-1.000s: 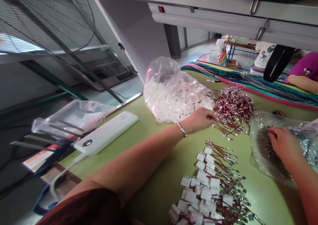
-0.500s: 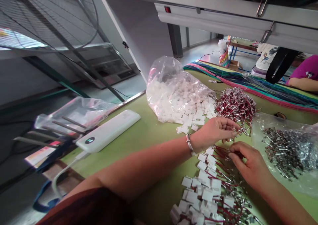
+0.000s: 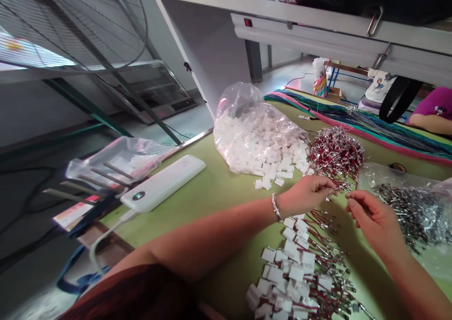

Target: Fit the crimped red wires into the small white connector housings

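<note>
My left hand [image 3: 312, 192], its fingers pinched together, is at the near edge of a heap of short red wires with silver terminals [image 3: 335, 150]. Small metal wire ends show under its fingertips. To its right, my right hand [image 3: 376, 218] has thumb and forefinger closed near the same wire ends; anything between them is too small to make out. Below both hands lie rows of white tags [image 3: 293, 247] with red wires and metal ends attached. A clear plastic bag [image 3: 240, 131] spills loose white tags behind my left hand.
An open plastic bag of small metal parts [image 3: 402, 216] lies at the right. Long coloured wires [image 3: 370, 127] run along the table's back. A white power bank [image 3: 165, 183] with a cable lies at the left. A person's purple sleeve [image 3: 432, 105] shows behind the table.
My right hand has moved right and slightly up, away from the red wires of the tagged rows. My left hand has shifted slightly down. The camera view has turned a little.
</note>
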Action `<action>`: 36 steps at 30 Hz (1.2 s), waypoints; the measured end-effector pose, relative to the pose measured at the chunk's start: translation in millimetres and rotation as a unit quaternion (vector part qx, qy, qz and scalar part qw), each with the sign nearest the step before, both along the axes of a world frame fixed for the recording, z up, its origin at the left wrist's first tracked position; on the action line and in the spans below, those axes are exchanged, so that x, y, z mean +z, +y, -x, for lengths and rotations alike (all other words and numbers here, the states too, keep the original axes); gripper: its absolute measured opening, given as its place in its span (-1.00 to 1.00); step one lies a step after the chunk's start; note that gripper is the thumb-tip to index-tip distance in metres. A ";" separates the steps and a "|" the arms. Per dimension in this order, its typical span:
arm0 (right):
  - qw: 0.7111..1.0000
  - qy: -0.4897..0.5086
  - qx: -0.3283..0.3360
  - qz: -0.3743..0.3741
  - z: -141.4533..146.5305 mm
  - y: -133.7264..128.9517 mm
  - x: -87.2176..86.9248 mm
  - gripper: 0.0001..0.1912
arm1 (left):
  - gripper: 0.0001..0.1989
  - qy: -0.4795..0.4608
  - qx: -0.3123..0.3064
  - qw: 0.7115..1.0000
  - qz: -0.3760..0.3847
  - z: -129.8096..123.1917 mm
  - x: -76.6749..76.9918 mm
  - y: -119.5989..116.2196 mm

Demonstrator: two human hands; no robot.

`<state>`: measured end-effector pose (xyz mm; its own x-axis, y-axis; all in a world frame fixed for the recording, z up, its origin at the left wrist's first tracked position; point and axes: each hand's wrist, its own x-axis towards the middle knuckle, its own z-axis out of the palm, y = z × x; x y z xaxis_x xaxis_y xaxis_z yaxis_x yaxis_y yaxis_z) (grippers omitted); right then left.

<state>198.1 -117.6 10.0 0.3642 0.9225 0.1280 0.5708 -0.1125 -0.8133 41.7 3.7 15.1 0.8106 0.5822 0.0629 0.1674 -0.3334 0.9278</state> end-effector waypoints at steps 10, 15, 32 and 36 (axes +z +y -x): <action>0.996 -0.068 0.045 -0.021 8.8 1.7 -0.2 -0.72 | -0.76 0.018 -0.027 0.997 -0.073 3.0 4.3 -8.0; 1.000 0.011 0.028 0.002 11.0 1.6 5.8 -0.67 | -0.75 0.020 -0.004 0.997 -0.078 9.8 10.7 -4.8; 0.985 0.050 0.126 0.103 29.5 14.9 5.0 -0.70 | -0.78 0.083 -0.103 0.924 -0.358 38.3 -8.1 2.9; 0.987 0.025 0.115 0.112 28.0 19.5 2.7 -0.69 | -0.80 0.064 -0.110 0.928 -0.351 37.0 -8.9 14.1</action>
<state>170.1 -98.1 12.7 0.1427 0.9845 -0.1023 0.5613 -0.1657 -0.8108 4.8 17.8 6.2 0.9318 0.2539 0.2593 0.1173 -0.8868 0.4469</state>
